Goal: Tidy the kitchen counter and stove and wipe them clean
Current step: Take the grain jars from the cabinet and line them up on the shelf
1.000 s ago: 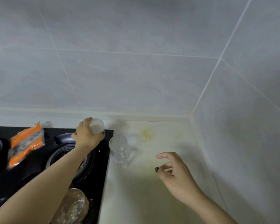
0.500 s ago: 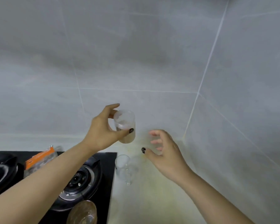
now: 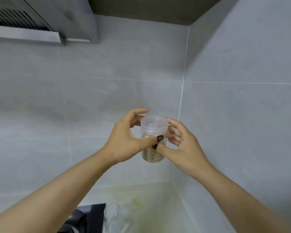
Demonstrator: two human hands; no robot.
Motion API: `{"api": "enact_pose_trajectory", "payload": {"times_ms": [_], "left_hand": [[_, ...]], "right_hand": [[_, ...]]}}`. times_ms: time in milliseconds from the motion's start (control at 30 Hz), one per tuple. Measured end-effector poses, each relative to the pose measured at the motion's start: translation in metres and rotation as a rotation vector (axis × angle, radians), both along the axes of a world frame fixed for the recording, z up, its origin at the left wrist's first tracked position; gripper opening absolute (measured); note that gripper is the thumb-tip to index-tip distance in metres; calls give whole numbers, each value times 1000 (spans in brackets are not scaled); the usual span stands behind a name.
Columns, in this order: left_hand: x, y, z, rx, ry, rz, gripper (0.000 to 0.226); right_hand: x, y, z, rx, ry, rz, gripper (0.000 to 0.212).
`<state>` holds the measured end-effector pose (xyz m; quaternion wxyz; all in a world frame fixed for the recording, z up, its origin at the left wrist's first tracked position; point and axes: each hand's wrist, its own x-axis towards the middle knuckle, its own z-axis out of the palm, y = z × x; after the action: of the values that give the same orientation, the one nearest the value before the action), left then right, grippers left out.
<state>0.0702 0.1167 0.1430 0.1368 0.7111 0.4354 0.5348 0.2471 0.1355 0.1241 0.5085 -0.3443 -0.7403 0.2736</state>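
A small clear plastic jar (image 3: 152,154) with a translucent lid and beige crumbs inside is held up in front of the tiled wall, high above the counter. My left hand (image 3: 124,142) grips its left side, thumb across the front. My right hand (image 3: 183,145) holds its right side, thumb on the lower front and fingers curled behind it. Below, a clear glass cup (image 3: 113,217) stands on the pale counter (image 3: 151,207) beside the corner of the black stove (image 3: 89,216). Yellowish stains mark the counter.
The range hood (image 3: 40,22) hangs at the upper left. Grey tiled walls meet in a corner (image 3: 183,98) just right of the jar. My forearms cover much of the stove and counter.
Both hands rose with the jar from stove level to well above the counter. My right hand closed in and took hold of the jar. The view tilted up; the orange packet left the frame.
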Motion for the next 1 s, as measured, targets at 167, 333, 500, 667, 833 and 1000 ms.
{"api": "enact_pose_trajectory", "payload": {"times_ms": [167,333,500,667,833,1000], "left_hand": [[23,7,58,31,26,-100,84],[39,15,131,45,175,-145,92],[46,22,203,257,331,-56,71],[63,31,269,465,534,214,69],[72,48,314,677,748,577,68],[65,79,328,616,817,784,84]], "right_hand": [[27,-4,57,133,95,-79,69],[28,0,114,258,169,-185,65],[39,6,190,465,211,-304,49],[52,15,267,598,321,-461,63],[65,28,325,650,410,-583,69],[76,42,366,722,403,-669,66]]}}
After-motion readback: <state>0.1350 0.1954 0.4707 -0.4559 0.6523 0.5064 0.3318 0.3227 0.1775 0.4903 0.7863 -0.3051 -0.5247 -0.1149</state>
